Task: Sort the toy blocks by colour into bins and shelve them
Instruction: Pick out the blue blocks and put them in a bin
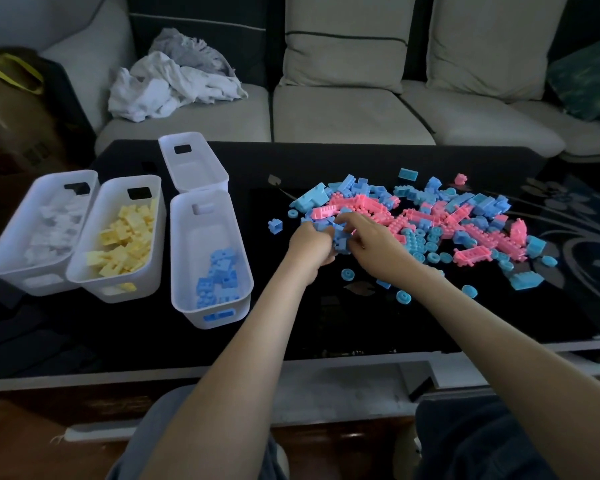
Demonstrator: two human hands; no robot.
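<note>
White bin (42, 284): far left on the table (291, 323); frosted plastic tub with rounded corners and a slot handle, loaded with white blocks (56, 223), studded and hard to tell apart.
Yellow bin (118, 292): pressed against the white bin's right side; same tub, heaped with yellow bricks (125, 237), matte and square-edged.
Rear bin (194, 171): behind the blue bin, bare inside; probably meant for pink.
Blue bin (201, 237): nearest the hands; sorted blue pieces (219, 275) only at its near end.
Left hand (310, 244): curled round a handful of blue bricks (340, 239) at the pile's left edge.
Right hand (368, 237): just beside the left, fingers bent, pinching blue pieces from the heap.
Handful: blue-gathering step, by the look of it; next, a carry leftward to the blue bin and a release low over it, since small hard pieces are apt to skitter on the glossy black top.
Pile (447, 220): right of the hands; blue and pink tangled, with long studded pink plates (354, 204), round blue discs (403, 297) and chunky bricks, all moulded plastic.
Shelf: none visible; shelving not yet begun.
</note>
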